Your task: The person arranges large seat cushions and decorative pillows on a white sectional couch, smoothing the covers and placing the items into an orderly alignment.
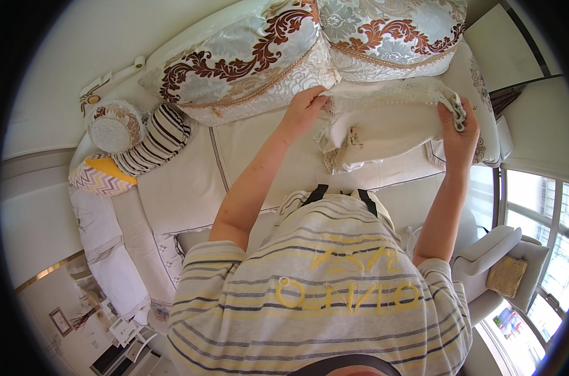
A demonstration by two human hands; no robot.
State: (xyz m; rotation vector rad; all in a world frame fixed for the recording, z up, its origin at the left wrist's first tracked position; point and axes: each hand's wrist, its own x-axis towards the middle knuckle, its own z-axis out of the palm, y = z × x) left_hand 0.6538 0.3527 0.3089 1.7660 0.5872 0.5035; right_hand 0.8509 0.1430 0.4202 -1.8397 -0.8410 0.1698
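Note:
A cream cloth with lace edging point(383, 127) stretches between my two hands above the sofa seat. My left hand point(305, 113) pinches its upper left corner, close to the large patterned cushions. At the other end, my right hand point(458, 127) grips a bunched lace edge between thumb and fingers. The lower part of the cloth hangs in folds and bears a small embroidered motif. Behind it lean a large cushion with a dark red scroll pattern point(246, 61) and a second patterned cushion point(397, 37). Beige covers point(251, 145) lie over the seat.
On the sofa's left stand a round lace-trimmed cushion point(116, 127), a striped pillow point(155, 141) and a zigzag-patterned cushion point(101, 176). White lace covers point(120, 268) lie over the side section. To the right are a grey armchair point(491, 249) with a gold cushion point(507, 276) and windows.

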